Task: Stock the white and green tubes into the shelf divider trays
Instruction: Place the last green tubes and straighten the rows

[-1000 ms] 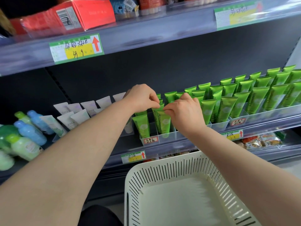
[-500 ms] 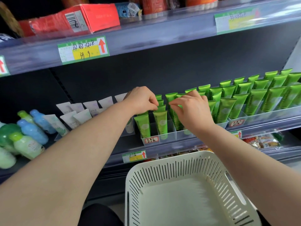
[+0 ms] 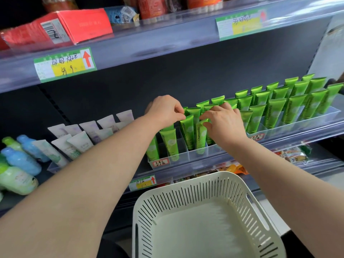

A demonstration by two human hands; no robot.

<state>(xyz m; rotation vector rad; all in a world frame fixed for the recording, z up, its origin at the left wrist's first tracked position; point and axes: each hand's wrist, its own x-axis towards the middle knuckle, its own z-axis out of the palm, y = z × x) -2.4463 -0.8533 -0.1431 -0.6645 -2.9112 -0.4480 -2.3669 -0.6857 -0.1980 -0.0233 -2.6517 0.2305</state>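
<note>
Green tubes stand cap-down in clear divider trays (image 3: 186, 155) on the middle shelf. My left hand (image 3: 164, 108) pinches the crimped top of one green tube (image 3: 188, 131) in the front part of the tray. My right hand (image 3: 223, 123) pinches the top of the neighbouring green tube (image 3: 201, 138) just to its right. More green tubes (image 3: 275, 114) fill the trays running off to the right. White tubes (image 3: 81, 136) lean in a tray left of my left arm.
A white slotted basket (image 3: 186, 194) with nothing in it sits below my hands, in front of the shelf. Blue and green bottles (image 3: 18, 164) stand at the far left. Red boxes (image 3: 61, 27) lie on the upper shelf. Snack packets (image 3: 290, 155) fill the lower shelf.
My right hand has come back left from the row behind and now pinches a front tube next to the one in my left hand. The view shifted slightly.
</note>
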